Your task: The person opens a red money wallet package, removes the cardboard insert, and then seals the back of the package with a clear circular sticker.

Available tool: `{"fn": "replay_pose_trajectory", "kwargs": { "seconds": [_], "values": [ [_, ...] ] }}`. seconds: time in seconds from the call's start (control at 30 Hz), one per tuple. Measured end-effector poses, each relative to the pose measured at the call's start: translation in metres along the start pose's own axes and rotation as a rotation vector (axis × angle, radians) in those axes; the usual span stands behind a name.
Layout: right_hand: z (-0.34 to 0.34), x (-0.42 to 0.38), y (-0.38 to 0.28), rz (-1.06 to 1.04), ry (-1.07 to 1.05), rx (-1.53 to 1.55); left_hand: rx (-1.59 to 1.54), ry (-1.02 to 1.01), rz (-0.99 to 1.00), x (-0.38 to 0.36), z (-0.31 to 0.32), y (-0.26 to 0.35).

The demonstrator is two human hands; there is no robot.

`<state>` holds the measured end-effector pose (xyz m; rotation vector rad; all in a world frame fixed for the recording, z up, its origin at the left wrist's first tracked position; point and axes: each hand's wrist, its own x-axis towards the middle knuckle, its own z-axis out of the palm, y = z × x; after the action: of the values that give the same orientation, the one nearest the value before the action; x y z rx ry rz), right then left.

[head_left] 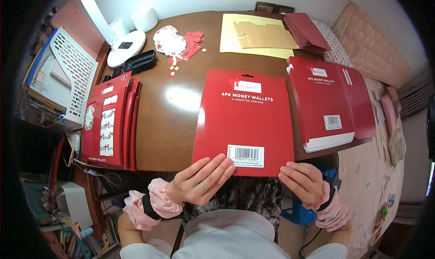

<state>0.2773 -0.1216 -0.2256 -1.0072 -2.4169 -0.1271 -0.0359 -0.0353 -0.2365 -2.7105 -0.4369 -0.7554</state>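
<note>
A red money wallets pack, printed "4PK MONEY WALLETS" with a white barcode label, faces me at the front edge of the table. My left hand grips its lower left part, fingers lying over the front beside the barcode. A ring and a pink scrunchie show on that side. At the lower right corner, my right hand pinches the pack with its fingers closed; the thumb is hidden. To the right lies a stack of similar red folded cards. On the left stand several filled packs with patterned wallets showing.
Behind are a white lamp, a black stapler-like object, a pile of white tags and red strips. Yellow sheets and dark red cards lie at the back. A white perforated rack stands left.
</note>
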Motion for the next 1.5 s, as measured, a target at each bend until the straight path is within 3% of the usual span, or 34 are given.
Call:
{"fn": "replay_pose_trajectory", "kwargs": {
  "seconds": [0.3,0.43,0.57,0.77,0.87,1.0,1.37,1.5],
  "values": [
    [-0.001,0.014,0.007,-0.063,0.006,-0.023,-0.008,0.001,-0.073,0.001,-0.001,-0.004],
    [-0.005,0.021,0.009,-0.103,-0.022,-0.01,-0.02,0.044,0.002,0.003,0.004,-0.001],
    [0.016,0.013,0.011,-0.036,0.021,0.03,-0.077,-0.04,-0.043,0.001,0.007,-0.003],
    [0.043,0.004,0.008,0.142,0.137,0.135,-0.551,0.018,-0.721,-0.005,0.002,-0.017],
    [0.035,0.016,0.0,0.389,0.124,0.233,-0.585,-0.006,-0.713,0.001,0.002,-0.014],
    [0.029,0.031,-0.001,0.517,0.108,0.289,-0.531,-0.032,-0.691,0.005,0.008,-0.009],
    [0.03,0.041,0.0,0.557,0.007,0.251,-0.461,-0.064,-0.683,0.005,0.018,-0.004],
    [0.033,0.04,-0.001,0.669,0.045,0.185,-0.464,-0.013,-0.748,0.008,0.015,-0.004]
  ]
}}
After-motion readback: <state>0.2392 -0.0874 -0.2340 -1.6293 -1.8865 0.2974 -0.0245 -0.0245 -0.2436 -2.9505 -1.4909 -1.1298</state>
